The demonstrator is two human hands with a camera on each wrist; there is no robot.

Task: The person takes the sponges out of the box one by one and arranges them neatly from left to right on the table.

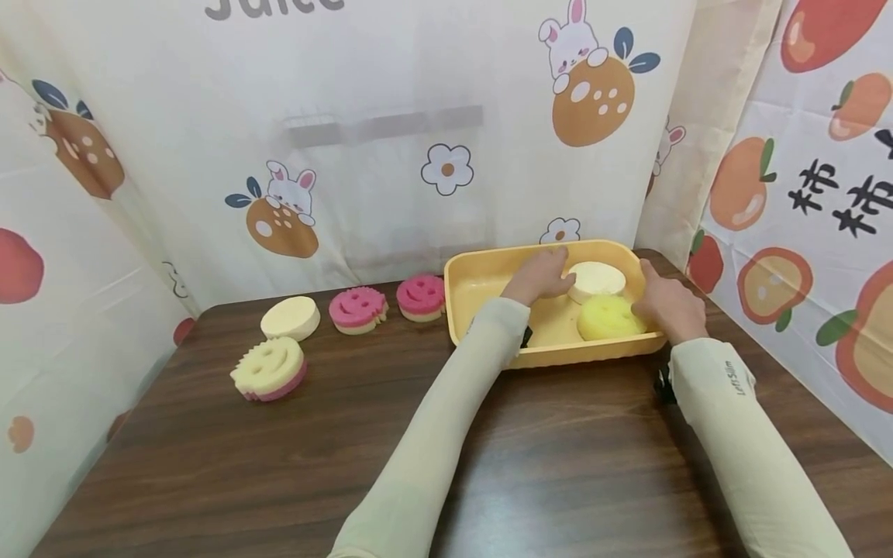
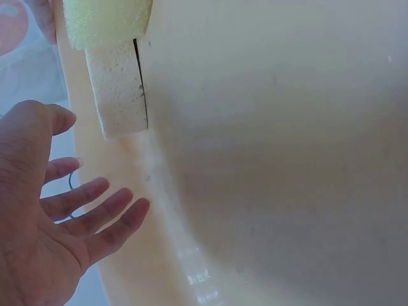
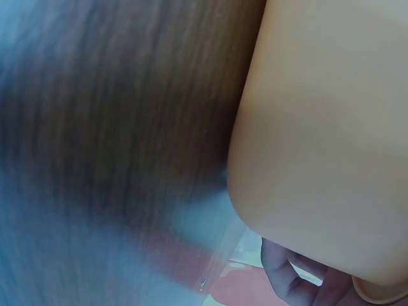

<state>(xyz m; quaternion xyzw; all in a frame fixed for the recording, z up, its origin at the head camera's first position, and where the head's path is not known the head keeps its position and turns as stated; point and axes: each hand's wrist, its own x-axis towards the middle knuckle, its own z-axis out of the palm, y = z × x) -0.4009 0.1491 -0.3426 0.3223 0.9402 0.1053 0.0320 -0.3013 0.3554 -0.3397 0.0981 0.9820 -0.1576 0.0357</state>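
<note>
A yellow plastic tray (image 1: pixel 488 267) stands at the back right of the table. Inside its right half lie a cream round sponge (image 1: pixel 596 280) and a bright yellow round sponge (image 1: pixel 608 319); the left wrist view shows them too, as a pale sponge block (image 2: pixel 118 89) and yellow mesh-like foam (image 2: pixel 105 22). Over the tray, my left hand (image 1: pixel 540 275) has its fingers spread and loosely bent beside the cream sponge, holding nothing. My right hand (image 1: pixel 673 304) grips the tray's right rim, its fingers (image 3: pixel 290 274) bent along the outside wall.
Left of the tray are two pink smiley sponges (image 1: pixel 357 308) (image 1: pixel 422 296), a plain cream sponge (image 1: pixel 291 318) and a cream smiley sponge with a pink underside (image 1: pixel 270 366). Printed curtains (image 1: pixel 377 194) stand behind the dark wooden table (image 1: pixel 293 465) and at both sides.
</note>
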